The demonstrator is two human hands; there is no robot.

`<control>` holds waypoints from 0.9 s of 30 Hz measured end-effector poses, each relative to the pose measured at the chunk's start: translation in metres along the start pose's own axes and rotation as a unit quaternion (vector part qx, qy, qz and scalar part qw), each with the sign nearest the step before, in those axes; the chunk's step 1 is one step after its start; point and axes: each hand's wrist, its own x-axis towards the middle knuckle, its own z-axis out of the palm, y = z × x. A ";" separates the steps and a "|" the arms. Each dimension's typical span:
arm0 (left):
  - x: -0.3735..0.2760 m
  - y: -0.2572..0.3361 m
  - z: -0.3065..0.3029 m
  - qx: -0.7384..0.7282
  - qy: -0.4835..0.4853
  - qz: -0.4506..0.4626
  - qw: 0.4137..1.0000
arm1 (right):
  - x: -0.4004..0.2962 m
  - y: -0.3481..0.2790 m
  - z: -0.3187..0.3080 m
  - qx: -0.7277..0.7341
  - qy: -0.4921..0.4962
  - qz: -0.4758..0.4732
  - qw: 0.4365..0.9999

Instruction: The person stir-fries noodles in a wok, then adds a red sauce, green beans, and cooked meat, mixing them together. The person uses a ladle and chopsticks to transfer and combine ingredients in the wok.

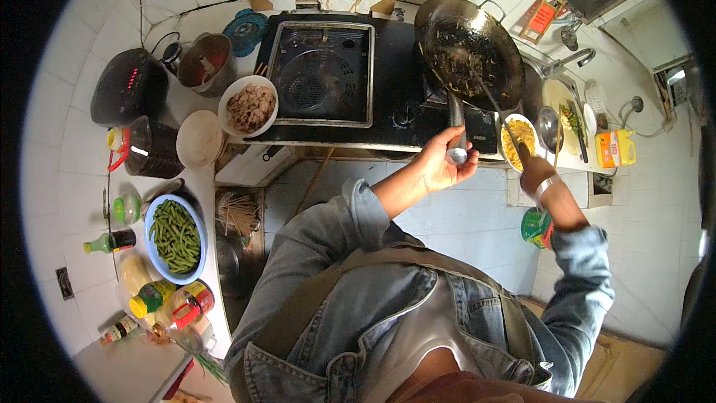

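My left hand [444, 161] grips the handle of a dark wok [470, 50], which is tilted over the right side of the black gas stove [391, 101]. Scraps of food cling to the wok's inner surface. My right hand [537, 174] is closed on the handle of a long metal spatula [492, 95], whose far end reaches into the wok. Just beyond my right hand stands a white bowl of yellow food, perhaps scrambled egg [518, 137], partly hidden by the spatula handle.
Left of the stove are a bowl of cooked meat [250, 107], a metal pot [207, 64] and an empty-looking plate [199, 139]. Green beans fill a blue basin [175, 238]. A cutting board [559, 101] with a knife [583, 143] and chopped greens lies right, near the faucet [570, 61].
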 end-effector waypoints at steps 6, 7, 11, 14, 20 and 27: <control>-0.019 0.003 -0.030 0.096 0.022 0.080 0.992 | 0.014 0.002 -0.004 0.044 -0.045 0.040 0.997; -0.022 0.008 -0.050 0.100 0.037 0.096 0.990 | 0.004 0.006 0.002 0.096 -0.038 0.018 0.994; -0.073 0.031 -0.127 0.046 0.168 0.320 0.931 | 0.002 0.042 0.058 0.215 0.140 -0.149 0.955; -0.142 0.047 -0.160 0.095 0.283 0.469 0.831 | -0.001 0.021 0.054 0.349 0.034 0.010 0.936; -0.223 0.068 -0.192 -0.002 0.376 0.513 0.772 | 0.006 0.009 0.069 0.448 0.050 0.044 0.892; -0.238 0.130 -0.198 -0.037 0.198 0.570 0.796 | 0.014 0.020 0.075 0.496 -0.020 0.093 0.863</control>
